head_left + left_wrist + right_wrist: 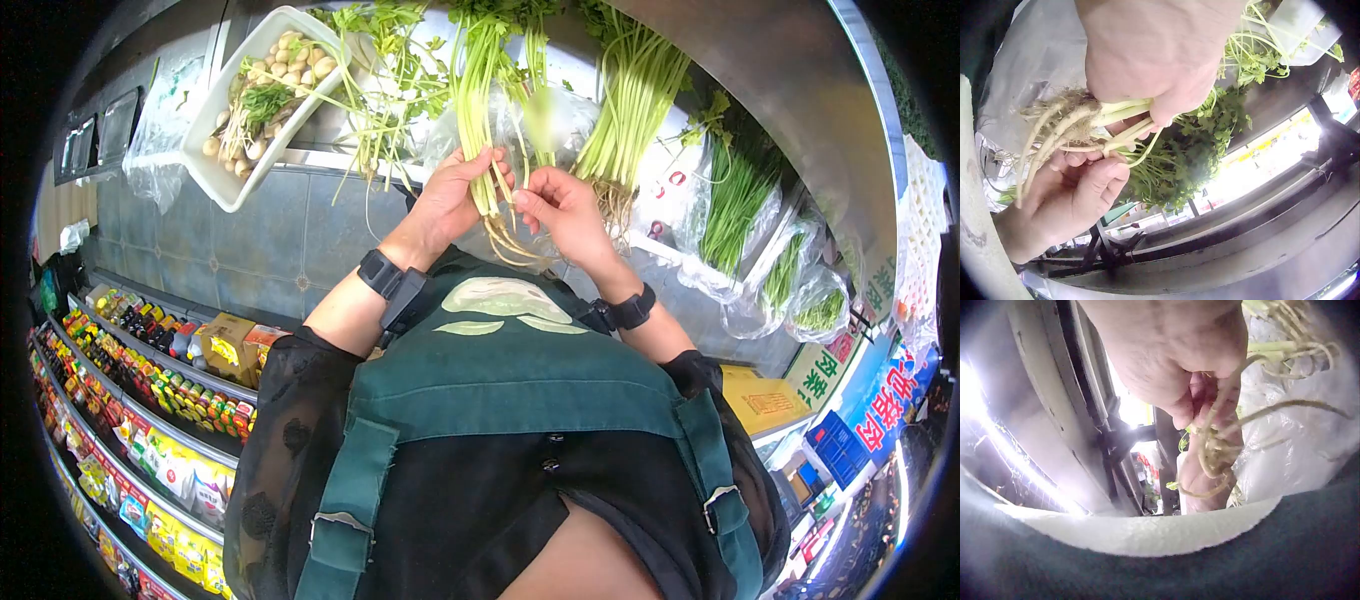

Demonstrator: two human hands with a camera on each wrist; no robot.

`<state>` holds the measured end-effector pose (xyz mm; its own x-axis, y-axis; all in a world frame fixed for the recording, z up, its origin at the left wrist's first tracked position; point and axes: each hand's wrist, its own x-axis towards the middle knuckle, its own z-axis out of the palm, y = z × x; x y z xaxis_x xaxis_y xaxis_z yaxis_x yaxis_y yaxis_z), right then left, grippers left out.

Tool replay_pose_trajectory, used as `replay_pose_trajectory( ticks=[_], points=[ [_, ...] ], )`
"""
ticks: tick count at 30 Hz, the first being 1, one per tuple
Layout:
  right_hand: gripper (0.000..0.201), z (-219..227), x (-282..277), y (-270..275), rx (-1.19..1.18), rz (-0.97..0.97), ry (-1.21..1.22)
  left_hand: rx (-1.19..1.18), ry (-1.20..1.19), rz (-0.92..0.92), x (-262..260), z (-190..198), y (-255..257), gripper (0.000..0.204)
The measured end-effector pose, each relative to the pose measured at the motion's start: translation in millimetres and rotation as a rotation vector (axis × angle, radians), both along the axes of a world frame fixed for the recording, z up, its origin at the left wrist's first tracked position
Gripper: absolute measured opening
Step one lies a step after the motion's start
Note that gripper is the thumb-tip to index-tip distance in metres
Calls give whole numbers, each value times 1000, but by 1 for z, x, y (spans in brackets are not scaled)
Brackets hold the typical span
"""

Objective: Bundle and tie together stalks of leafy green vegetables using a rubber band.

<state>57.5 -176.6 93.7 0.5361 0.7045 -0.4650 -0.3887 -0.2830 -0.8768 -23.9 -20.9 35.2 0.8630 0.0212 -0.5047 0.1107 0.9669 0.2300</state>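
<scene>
While left fingers [484, 161] grip stalks [474, 100] — roots [1062, 133] protruding — right fingers [534, 206] pinch stem [1130, 134].

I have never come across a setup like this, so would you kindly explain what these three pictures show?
There is no robot here: a person in a green apron works with two bare hands. The head picture comes from a camera worn on the head, looking forward and down. The other two come from cameras on each wrist, so each shows that hand close up.

The left hand grips rooted stalks that look like celery; the right hand pinches a thin stalk beside them, as the left wrist view shows best.

On the counter lie another celery-like bunch and chive-like greens. At the picture's left, a white tub holds round, pale vegetables.
</scene>
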Motion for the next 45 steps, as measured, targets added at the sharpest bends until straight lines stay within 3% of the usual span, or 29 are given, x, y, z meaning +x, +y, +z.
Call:
replay_pose_trajectory(
  ticks=[3, 6, 8, 9, 11, 14, 18, 19, 20, 22, 24, 29, 31, 35, 37, 41, 45],
  points=[
    [12, 8, -1, -10, 26, 55, -12, -68, 40, 117, 1, -1, 2, 14],
    [10, 30, 4, -15, 42, 202, -150, -58, 30, 100, -4, -1, 9, 17],
    [10, 60, 12, -6, 157, 297, -463, -20, 50, 48, -6, -4, 12, 20],
    [10, 71, 15, 2, 156, 293, -462, 15, 66, -11, -6, -4, 12, 24],
    [9, 88, 21, 24, 322, 321, -878, 75, 52, -68, 0, 4, 6, 26],
    [14, 102, 27, 58, 495, 401, -928, 126, 36, -90, 2, 19, -1, 28],
    [16, 73, 27, 80, 513, 458, -950, 72, 11, 29, -4, 36, -7, 25],
    [16, 60, 27, 77, 399, 399, -950, 57, 5, 58, -3, 36, -9, 25],
    [17, 48, 28, 75, 284, 342, -946, 197, 142, 7, 8, 19, -10, 24],
    [17, 33, 38, 58, -44, 108, -588, 165, 153, -49, 8, 4, -5, 23],
    [16, -6, 55, 35, -291, 53, -864, 116, 168, -107, 7, 7, -3, 22],
    [22, -40, 46, 9, -552, 215, -913, 132, 176, -111, 10, 9, -6, 21],
    [23, -43, 41, 11, -783, 302, -993, 137, 169, -112, 11, 10, -5, 20],
    [29, -49, 48, 3, -698, 212, -772, 177, 184, -99, 11, 8, -4, 18],
    [33, -39, 50, 0, -535, 140, -634, 192, 205, -89, 12, 10, -6, 18],
    [35, -13, 39, 8, -435, 85, -605, 177, 169, -109, 13, 16, -6, 16],
    [35, -6, 25, 14, -353, 147, -580, 172, 102, -95, 17, 14, -11, 17]
  ],
)
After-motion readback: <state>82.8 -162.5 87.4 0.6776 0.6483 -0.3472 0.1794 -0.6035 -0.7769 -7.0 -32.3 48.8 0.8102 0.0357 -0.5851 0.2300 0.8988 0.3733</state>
